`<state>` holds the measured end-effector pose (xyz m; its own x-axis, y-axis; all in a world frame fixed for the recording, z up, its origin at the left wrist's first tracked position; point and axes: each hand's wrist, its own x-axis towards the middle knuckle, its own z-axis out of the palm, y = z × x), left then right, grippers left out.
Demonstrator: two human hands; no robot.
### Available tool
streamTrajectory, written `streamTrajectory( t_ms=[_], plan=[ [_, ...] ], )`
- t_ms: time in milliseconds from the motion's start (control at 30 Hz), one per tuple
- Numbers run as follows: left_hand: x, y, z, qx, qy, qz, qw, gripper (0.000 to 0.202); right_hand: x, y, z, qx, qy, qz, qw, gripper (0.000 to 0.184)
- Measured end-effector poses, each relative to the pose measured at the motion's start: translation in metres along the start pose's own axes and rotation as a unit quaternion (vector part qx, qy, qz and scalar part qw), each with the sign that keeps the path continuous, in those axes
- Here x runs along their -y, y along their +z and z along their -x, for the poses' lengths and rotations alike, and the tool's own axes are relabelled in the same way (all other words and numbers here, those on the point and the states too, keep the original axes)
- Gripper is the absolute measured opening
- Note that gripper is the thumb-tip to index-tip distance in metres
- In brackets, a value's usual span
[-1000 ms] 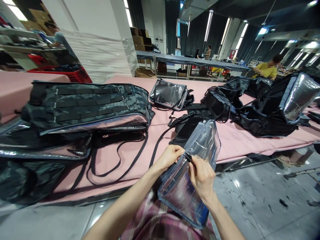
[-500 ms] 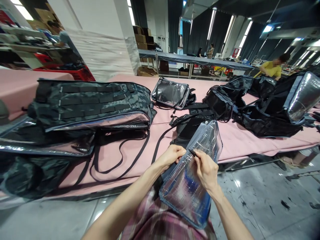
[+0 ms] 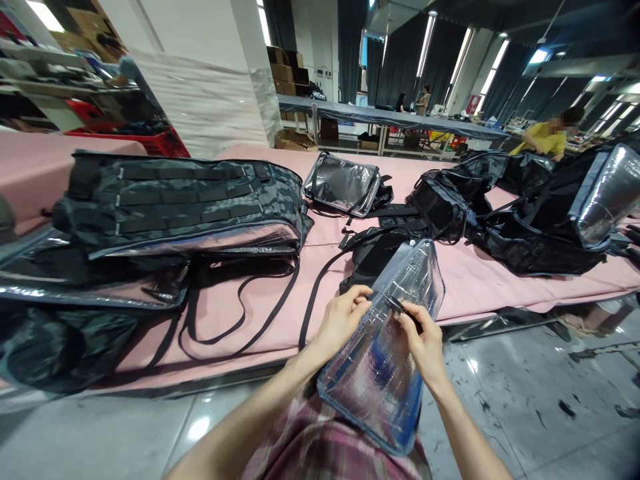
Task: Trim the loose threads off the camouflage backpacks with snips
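Observation:
A backpack with a silver foil lining [image 3: 380, 373] leans from the table's edge onto my lap, its foil side facing me. My left hand [image 3: 345, 317] is closed at the grey seam of this lining, thumb and fingers pinching along its edge. In my right hand [image 3: 423, 340] is a small black tool that looks like thread snips [image 3: 413, 316], its tip pointing at the foil just right of the seam. The black back part of the backpack [image 3: 373, 257] lies on the table behind the foil panel, with a long loose strap [image 3: 320, 280] curving to the left.
Large camouflage bags [image 3: 200, 200] are stacked on the left of the pink-covered table [image 3: 265, 300]. A smaller foil-lined bag [image 3: 345, 183] and more black bags [image 3: 545, 227] lie behind and right. A person in yellow [image 3: 545, 140] is at the far right.
My right hand has shifted slightly right and down, opening a small gap from the left hand and showing more of the black tool. My left fingers have loosened a little at the seam.

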<state>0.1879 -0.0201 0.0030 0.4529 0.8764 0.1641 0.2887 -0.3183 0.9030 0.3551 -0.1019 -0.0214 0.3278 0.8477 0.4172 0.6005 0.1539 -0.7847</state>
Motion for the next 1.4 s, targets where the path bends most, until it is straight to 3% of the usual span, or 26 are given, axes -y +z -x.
streamTrajectory(
  t_ms=[133,267,367,467,567,800,967,1067,1167,1233,1300,1400],
  plan=[
    [0.0,-0.006,0.016,0.04,0.169,-0.141,0.975,0.03,-0.004,0.001,-0.001,0.007,-0.002,-0.007,1.0,0.021],
    [0.005,-0.004,0.015,0.03,0.203,-0.206,0.957,0.025,-0.002,0.001,0.0,0.016,-0.038,0.015,0.999,0.023],
    [0.004,0.001,0.01,-0.004,0.151,-0.165,0.975,0.023,0.001,0.002,0.001,0.008,-0.071,0.038,0.997,0.02],
    [0.001,0.001,0.004,-0.002,-0.01,-0.015,1.0,0.019,0.006,0.006,0.001,-0.004,-0.116,0.055,0.992,0.014],
    [0.0,-0.004,0.0,0.024,-0.108,0.106,0.988,0.02,0.011,0.009,0.001,-0.01,-0.152,0.075,0.985,0.014],
    [0.001,-0.004,0.0,0.005,-0.015,0.068,0.998,0.021,0.018,0.014,-0.004,-0.015,-0.176,0.085,0.981,0.015],
    [-0.001,-0.002,0.001,-0.007,-0.002,0.063,0.998,0.021,0.018,0.016,-0.002,0.009,-0.168,0.075,0.983,0.013],
    [-0.002,-0.01,0.004,0.012,-0.019,0.103,0.994,0.027,0.015,0.011,-0.002,0.017,-0.116,0.005,0.993,0.012],
    [-0.001,-0.015,0.01,0.033,-0.044,0.098,0.994,0.035,0.012,0.003,-0.009,0.008,-0.013,-0.048,0.999,0.013],
    [0.002,-0.01,0.015,-0.002,-0.016,0.013,1.0,0.026,0.015,0.001,-0.017,0.007,0.039,-0.018,0.999,0.027],
    [0.006,0.002,0.022,-0.042,0.061,-0.097,0.993,0.025,0.021,0.003,-0.025,0.023,0.059,0.04,0.997,0.029],
    [0.011,0.019,0.032,-0.089,0.209,-0.259,0.939,0.028,0.031,0.011,-0.034,0.044,0.053,0.119,0.99,0.023]
  ],
)
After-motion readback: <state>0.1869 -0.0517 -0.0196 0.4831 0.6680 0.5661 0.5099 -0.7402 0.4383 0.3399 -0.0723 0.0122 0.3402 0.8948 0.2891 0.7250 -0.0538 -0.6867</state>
